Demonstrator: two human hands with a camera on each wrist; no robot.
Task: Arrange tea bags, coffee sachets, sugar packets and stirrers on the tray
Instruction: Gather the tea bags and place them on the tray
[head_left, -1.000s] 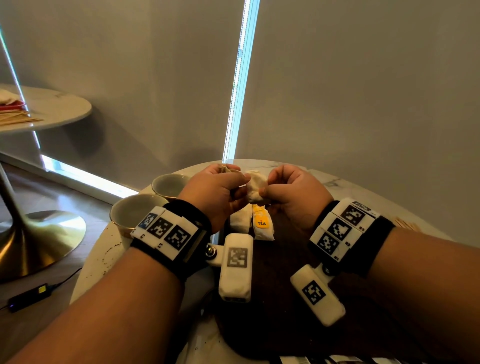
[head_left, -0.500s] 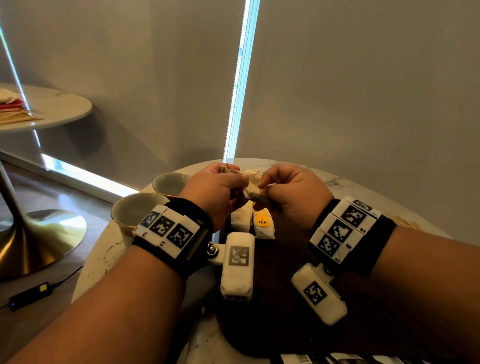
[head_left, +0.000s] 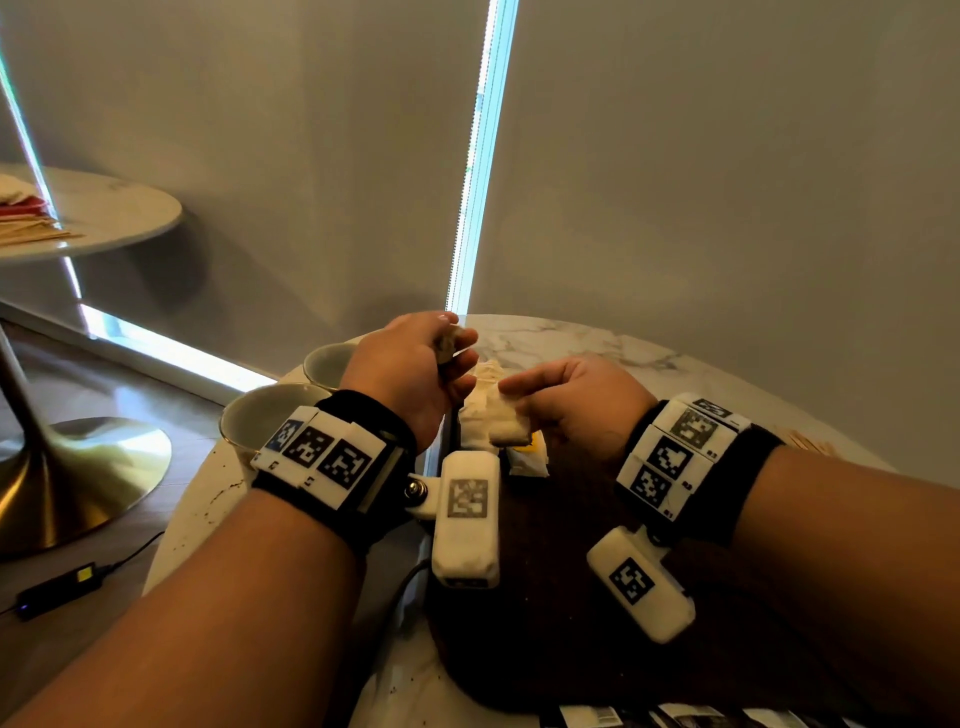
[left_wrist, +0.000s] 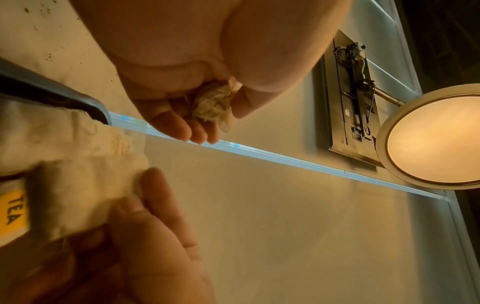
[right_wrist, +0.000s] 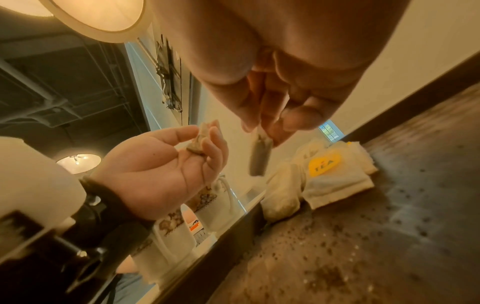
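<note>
Paper tea bag (head_left: 501, 423) pinched in R hand (head_left: 574, 402), hanging long-axis down just above bags on tray (head_left: 566, 597); L hand (head_left: 410, 374) grips crumpled scrap (left_wrist: 213, 105), farther off.

cream bags, dark tray, marble top

tea bags (head_left: 485, 415) are cream, one tag (right_wrist: 324, 162) yellow with dark "tea"; the tray (head_left: 571, 597) is dark brown, speckled; the table (head_left: 571, 338) is white marble with grey veins; cups (head_left: 260, 415) at 9 o'clock are pale cream.
</note>
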